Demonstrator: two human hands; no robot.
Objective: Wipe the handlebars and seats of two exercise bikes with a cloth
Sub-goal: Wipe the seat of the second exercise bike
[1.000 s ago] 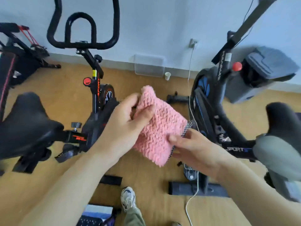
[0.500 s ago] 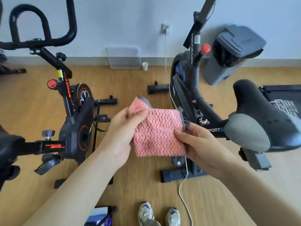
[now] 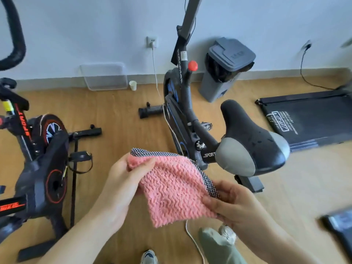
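Wooden floor (image 3: pixel 118 115) runs to a pale wall. Nearest, the left hand (image 3: pixel 122 187) pinches the top corner of the pink cloth (image 3: pixel 175 189), thumb over it. The right hand (image 3: pixel 234 208) pinches the lower right edge, so the cloth hangs spread in the air. Just beyond stands the seat (image 3: pixel 253 141) of the blue-trimmed bike (image 3: pixel 181 103). A white cable (image 3: pixel 191 238) trails by the feet, and a step toward the seat could snag it.

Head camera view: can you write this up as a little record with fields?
Cloth: pink cloth, checked edging, held in the air
Left hand: left hand grips the cloth's upper left corner
Right hand: right hand pinches its lower right edge
Nearest seat: black and grey seat, right of the cloth, not being wiped
Other bike: red-trimmed bike, on the left
By the wall: grey bin
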